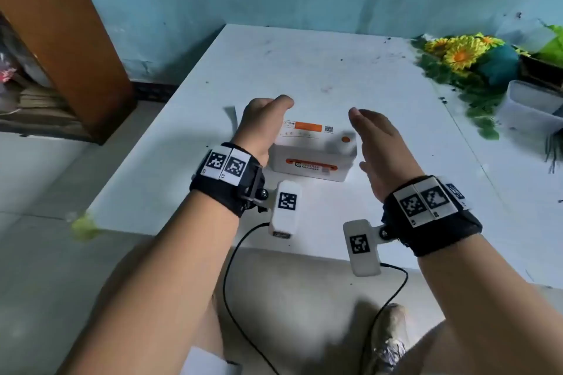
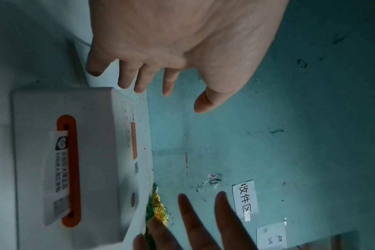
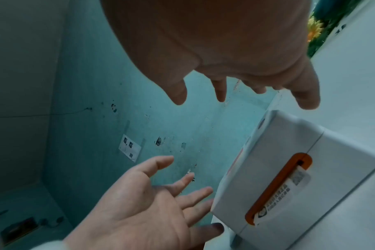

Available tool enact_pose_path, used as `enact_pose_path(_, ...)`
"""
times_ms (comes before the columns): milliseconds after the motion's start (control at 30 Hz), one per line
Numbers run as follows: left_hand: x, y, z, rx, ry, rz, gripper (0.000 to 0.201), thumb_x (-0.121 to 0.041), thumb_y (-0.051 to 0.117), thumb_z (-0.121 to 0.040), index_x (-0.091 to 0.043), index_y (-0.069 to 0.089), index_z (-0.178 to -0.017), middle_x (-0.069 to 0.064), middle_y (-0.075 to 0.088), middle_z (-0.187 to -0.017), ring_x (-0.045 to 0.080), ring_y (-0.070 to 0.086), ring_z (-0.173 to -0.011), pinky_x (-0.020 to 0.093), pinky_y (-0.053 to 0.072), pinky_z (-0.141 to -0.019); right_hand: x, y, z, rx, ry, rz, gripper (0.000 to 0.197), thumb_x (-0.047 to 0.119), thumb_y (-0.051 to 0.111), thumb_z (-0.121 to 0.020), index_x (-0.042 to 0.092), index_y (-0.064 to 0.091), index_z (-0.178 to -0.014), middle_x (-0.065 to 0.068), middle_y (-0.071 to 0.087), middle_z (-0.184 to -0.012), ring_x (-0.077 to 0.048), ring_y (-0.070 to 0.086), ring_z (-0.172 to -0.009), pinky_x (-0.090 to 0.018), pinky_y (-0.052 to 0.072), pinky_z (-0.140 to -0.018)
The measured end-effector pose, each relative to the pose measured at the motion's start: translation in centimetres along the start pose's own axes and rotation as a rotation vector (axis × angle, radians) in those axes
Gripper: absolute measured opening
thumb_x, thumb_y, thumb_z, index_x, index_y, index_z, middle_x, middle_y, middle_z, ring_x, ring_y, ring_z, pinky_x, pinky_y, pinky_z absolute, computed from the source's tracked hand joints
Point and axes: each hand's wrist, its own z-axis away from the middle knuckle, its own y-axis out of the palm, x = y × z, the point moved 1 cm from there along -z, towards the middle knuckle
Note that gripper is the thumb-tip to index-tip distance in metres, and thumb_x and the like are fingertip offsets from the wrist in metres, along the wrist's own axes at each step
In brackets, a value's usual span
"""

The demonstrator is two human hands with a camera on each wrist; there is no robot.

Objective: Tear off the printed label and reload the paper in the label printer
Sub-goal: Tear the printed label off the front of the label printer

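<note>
A white label printer (image 1: 313, 149) with an orange button and an orange output slot stands on the white table (image 1: 350, 70). A printed label (image 1: 310, 166) sticks out of the slot on the front face, also plain as the label (image 2: 56, 177) in the left wrist view and the label (image 3: 289, 187) in the right wrist view. My left hand (image 1: 265, 119) hovers open at the printer's left side, fingers spread near its back corner. My right hand (image 1: 374, 137) hovers open at the right side, palm facing the printer. Neither hand holds anything.
A strip of white paper (image 1: 231, 117) lies on the table just left of the printer. Artificial yellow flowers (image 1: 463, 55) and a clear plastic tub (image 1: 530, 106) sit at the table's right. A brown wooden cabinet (image 1: 61, 39) stands on the left by the blue wall.
</note>
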Motion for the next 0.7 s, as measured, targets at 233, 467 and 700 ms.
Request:
enact_pose_path(233,0.0,-0.5,0.2,0.037,-0.126,0.058,0.022,-0.039,0.064,-0.1,-0.022,0.056,-0.111,0.008,0.046,-0.108,0.023,0.044,-0.097,0.04,0.032,-0.077,-1.4,0.9,-2.3,0.027,0.188,0.064,0.069,0.046,0.067,-0.083,0.026,0.049,-0.147,-0.005,0.055,-0.141,-0.03,0.055,-0.128,-0.05,0.045,-0.105)
enact_pose_path(467,1.0,-1.0,-0.8,0.121,-0.093,0.009,0.049,-0.053,0.071,-0.09,-0.017,0.063,-0.122,0.01,0.075,-0.102,0.024,0.07,-0.097,0.04,0.047,-0.092,-3.6,-0.2,-3.2,0.017,0.218,0.185,0.061,0.016,0.061,-0.075,0.025,0.062,-0.135,-0.009,0.072,-0.122,-0.032,0.065,-0.117,-0.05,0.048,-0.109)
enact_pose_path(700,2.4,-1.2,-2.3,0.121,-0.058,-0.059,0.02,-0.037,0.069,-0.098,-0.019,0.067,-0.107,0.011,0.077,-0.103,0.022,0.067,-0.089,0.033,0.049,-0.081,-4.6,-1.8,-5.2,0.008,0.112,0.294,0.041,-0.004,0.069,-0.088,0.015,0.075,-0.124,-0.003,0.08,-0.098,-0.027,0.068,-0.096,-0.046,0.056,-0.101)
